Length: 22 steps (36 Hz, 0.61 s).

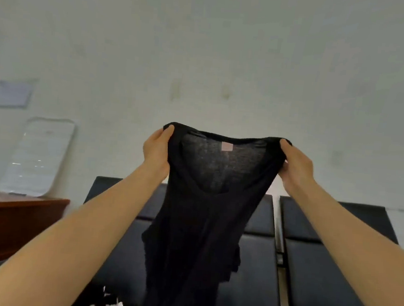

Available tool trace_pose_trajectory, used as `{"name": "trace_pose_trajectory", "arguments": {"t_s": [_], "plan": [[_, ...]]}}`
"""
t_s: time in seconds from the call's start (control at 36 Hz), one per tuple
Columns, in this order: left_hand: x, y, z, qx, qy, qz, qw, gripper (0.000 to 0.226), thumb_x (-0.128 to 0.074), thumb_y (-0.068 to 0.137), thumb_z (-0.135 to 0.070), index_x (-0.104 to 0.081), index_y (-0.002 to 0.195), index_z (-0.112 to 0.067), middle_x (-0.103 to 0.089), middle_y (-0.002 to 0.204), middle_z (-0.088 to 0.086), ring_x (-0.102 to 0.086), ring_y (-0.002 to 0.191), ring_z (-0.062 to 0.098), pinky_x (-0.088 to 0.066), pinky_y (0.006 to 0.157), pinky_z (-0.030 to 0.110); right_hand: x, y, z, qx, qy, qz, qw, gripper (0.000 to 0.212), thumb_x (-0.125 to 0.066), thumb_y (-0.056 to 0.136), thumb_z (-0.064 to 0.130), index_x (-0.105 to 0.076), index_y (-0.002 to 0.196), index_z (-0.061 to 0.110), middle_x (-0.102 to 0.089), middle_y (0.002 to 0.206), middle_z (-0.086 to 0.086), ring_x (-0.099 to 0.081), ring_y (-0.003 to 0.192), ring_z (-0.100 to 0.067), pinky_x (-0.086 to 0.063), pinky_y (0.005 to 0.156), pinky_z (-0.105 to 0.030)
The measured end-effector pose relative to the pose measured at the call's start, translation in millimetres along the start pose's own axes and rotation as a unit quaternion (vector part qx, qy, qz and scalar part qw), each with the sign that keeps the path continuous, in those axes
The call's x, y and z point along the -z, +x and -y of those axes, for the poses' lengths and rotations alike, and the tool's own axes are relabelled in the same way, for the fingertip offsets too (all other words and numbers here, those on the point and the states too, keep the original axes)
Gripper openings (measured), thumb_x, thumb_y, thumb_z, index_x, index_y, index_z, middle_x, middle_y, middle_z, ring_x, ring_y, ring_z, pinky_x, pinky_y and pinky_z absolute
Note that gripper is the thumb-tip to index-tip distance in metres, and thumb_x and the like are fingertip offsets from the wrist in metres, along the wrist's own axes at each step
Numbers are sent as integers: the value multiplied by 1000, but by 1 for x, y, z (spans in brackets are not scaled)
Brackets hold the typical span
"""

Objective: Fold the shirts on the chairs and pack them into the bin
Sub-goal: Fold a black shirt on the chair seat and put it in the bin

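Wooden desk [9, 224] at 9 o'clock. Left hand [156, 153] pinches one shoulder of black shirt [206, 201], fingers curled round fabric. Shirt hangs mid-air, centre to 6 o'clock, over black chairs [319, 270]. Right hand [296, 166] at 3 o'clock of shirt grips other shoulder.

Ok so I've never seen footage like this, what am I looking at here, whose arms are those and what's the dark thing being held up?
There is no machine here. A camera worn on a person's head looks forward, so the two bare arms are the wearer's own. The left hand and right hand each pinch a shoulder of a thin black shirt, holding it up so it hangs. Behind it stand black padded chairs against a pale wall. At the left is a wooden desk. No bin is visible in this picture.
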State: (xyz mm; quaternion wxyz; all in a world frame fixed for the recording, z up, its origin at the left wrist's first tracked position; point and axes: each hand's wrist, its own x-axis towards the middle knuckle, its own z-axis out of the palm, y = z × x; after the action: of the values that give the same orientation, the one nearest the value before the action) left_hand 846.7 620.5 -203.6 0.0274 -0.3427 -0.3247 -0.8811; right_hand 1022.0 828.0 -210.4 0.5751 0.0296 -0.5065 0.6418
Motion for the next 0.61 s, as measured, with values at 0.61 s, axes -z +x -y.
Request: {"name": "trace_pose_trajectory", "arguments": {"t_s": [0.61], "plan": [[6, 47, 40, 57, 18, 26, 998, 27, -57, 95, -16, -64, 122, -15, -68, 115, 3, -63, 106, 18, -52, 97, 37, 11, 59, -39, -18, -80, 60, 995, 30, -51, 94, -1, -62, 119, 11, -66, 116, -13, -64, 104, -27, -55, 90, -39]]}}
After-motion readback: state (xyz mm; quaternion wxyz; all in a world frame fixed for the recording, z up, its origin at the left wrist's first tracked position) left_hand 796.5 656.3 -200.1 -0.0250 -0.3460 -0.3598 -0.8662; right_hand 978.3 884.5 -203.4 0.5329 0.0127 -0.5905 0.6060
